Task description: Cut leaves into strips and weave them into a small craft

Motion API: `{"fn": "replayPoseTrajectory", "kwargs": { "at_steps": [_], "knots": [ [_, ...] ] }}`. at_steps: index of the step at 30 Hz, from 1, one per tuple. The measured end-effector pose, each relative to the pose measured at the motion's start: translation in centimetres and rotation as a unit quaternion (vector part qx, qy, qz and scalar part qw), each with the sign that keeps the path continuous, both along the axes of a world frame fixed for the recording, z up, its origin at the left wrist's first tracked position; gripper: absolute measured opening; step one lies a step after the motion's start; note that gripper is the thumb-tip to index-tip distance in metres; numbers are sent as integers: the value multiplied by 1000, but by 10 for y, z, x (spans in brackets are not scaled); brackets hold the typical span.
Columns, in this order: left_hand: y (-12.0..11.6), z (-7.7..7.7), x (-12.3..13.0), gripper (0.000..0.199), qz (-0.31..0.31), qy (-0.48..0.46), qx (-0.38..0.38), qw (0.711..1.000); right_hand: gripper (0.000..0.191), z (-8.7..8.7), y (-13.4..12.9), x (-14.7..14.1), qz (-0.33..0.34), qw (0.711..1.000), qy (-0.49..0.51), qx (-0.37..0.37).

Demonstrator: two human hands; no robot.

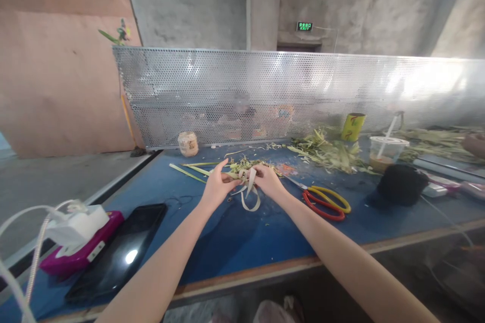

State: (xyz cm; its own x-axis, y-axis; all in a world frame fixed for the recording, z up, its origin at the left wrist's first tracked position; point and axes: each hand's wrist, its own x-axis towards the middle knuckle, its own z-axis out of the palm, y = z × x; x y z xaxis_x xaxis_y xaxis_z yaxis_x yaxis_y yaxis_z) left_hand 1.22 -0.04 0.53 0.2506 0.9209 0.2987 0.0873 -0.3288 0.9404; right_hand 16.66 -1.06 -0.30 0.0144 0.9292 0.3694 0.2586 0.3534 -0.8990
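Note:
Over the blue table, my left hand is closed, its fingers pinching a bundle of green stalks whose long ends stick out to the left. Close beside it, my right hand is closed on a pale flat strip, which hangs in a loop below the fingertips. The strip meets the bundle between both hands, where fingers partly hide it. Just behind the hands lies a heap of plant scraps. Scissors with one red and one yellow handle lie right of my right hand.
At the left are a black phone and a magenta power strip with chargers. A jar, leaf pile, yellow-green can, drink cup and black fuzzy object stand farther back. A perforated metal screen borders the table.

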Motion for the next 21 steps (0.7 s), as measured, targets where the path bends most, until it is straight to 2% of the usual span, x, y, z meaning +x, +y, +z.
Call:
{"fn": "replayPoseTrajectory", "kwargs": {
  "at_steps": [3, 7, 14, 18, 21],
  "knots": [
    [2, -3, -1, 80, -4, 62, 40, 997, 8, 1, -2, -3, 34, 993, 66, -91],
    [3, -4, -1, 79, 1, 81, 46, 996, 12, 7, -9, -4, 54, 962, 175, -202],
    [3, -3, 0, 81, -34, 62, 38, 997, 21, 8, -11, -3, 99, 935, 203, -274],
    [5, -4, -2, 79, -37, 74, 49, 995, 22, 10, -9, -1, 87, 925, 230, -289],
    [5, -4, -2, 80, -45, 70, 36, 996, 23, 11, -10, 0, 110, 917, 235, -303]
  ]
}}
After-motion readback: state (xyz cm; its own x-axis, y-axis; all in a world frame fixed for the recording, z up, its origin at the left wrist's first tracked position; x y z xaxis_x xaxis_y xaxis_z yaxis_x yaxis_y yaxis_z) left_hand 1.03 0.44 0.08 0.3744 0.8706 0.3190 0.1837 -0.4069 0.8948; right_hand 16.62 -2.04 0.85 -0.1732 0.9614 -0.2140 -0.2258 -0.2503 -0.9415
